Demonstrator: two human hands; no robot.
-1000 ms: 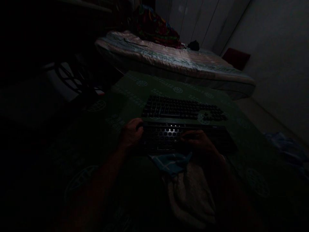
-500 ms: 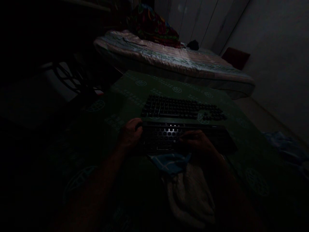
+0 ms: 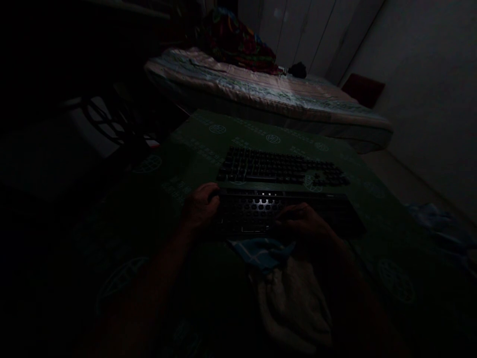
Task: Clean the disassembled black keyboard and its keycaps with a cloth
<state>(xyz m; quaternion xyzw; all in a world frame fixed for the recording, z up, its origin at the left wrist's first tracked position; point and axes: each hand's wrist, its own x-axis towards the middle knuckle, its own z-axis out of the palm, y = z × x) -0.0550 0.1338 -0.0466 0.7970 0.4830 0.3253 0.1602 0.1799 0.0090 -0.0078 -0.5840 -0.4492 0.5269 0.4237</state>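
Very dark room, bed with a striped cover (image 3: 261, 92) at the back. In front of it, a green printed mat with pale globe logos (image 3: 208, 144).

- Black keyboard frame with a perforated metal plate (image 3: 257, 211) lies across the mat's middle, toward the near edge.
- Left hand (image 3: 199, 209) is clamped round the frame's left end.
- Right hand (image 3: 305, 226) lies on the plate with fingers curled. Too dark to tell if it pinches anything.
- Rows of loose black keycaps (image 3: 279, 166) sit just beyond the frame, toward the far edge.
- Blue checked cloth (image 3: 257, 251) touches the frame's near side, with a beige towel (image 3: 294, 298) below it.

Risks, as I judge them:
- If the frame gets nudged forward, it scatters the keycap rows.
- The cloth could snag on the plate holes.
- In this light a small part could easily be lost on the patterned mat.
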